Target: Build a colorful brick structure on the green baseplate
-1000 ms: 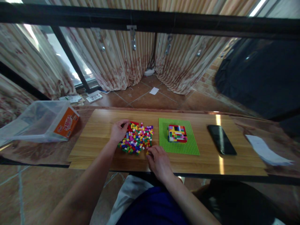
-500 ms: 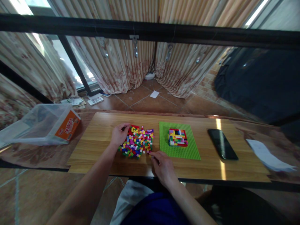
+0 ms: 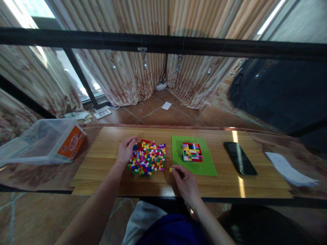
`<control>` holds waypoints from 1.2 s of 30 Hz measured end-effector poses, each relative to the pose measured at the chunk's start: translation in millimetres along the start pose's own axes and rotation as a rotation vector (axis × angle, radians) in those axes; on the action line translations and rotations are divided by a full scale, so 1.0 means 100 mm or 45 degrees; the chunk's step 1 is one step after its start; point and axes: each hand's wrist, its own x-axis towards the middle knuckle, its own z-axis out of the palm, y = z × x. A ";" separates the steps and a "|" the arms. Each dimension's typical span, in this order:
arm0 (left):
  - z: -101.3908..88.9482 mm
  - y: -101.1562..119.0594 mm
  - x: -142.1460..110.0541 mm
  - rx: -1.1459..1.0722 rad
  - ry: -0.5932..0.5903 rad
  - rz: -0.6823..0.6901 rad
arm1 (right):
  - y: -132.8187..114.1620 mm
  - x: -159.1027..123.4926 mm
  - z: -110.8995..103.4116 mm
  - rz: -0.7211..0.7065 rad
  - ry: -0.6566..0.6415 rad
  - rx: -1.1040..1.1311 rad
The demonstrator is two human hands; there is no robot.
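Note:
My right hand (image 3: 186,182) pinches a small yellow toy brick (image 3: 171,169) between thumb and fingertips, just left of the green baseplate's (image 3: 209,163) near-left edge. On the baseplate stands a low, multicoloured brick build (image 3: 192,152) with red along its edges and a gap near its far side. At the left edge of a heap of loose toy bricks (image 3: 148,158) is my left hand (image 3: 125,151), its fingers curled and drawn together. Whatever those fingertips hold, if anything, is too small to make out.
A black phone (image 3: 240,158) lies on the wooden table (image 3: 97,163), right of the baseplate. White paper (image 3: 288,168) is at the far right. To the left sits a clear plastic bin (image 3: 48,143) with an orange label. A dark metal bar (image 3: 163,42) crosses beyond the table.
My right hand has moved right, away from the heap's near-right edge toward the baseplate, with the yellow brick now plainly visible. My left hand stays at the heap's left edge. The view has shifted slightly.

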 end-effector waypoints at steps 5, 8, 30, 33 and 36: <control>-0.01 -0.01 0.02 -0.228 0.130 -0.072 | -0.01 -0.01 -0.05 0.073 0.027 0.148; -0.06 0.05 0.03 -0.376 0.296 -0.079 | -0.03 -0.03 -0.07 0.100 0.030 0.206; 0.71 1.14 -1.26 -0.244 -0.536 -0.053 | -0.38 -0.12 -0.06 0.360 0.038 0.915; 0.72 1.12 -1.29 -0.227 -0.542 -0.052 | -0.36 -0.16 -0.07 0.405 0.065 0.935; 0.74 1.12 -1.33 -0.178 -0.547 -0.031 | -0.34 -0.19 -0.10 0.460 0.104 0.951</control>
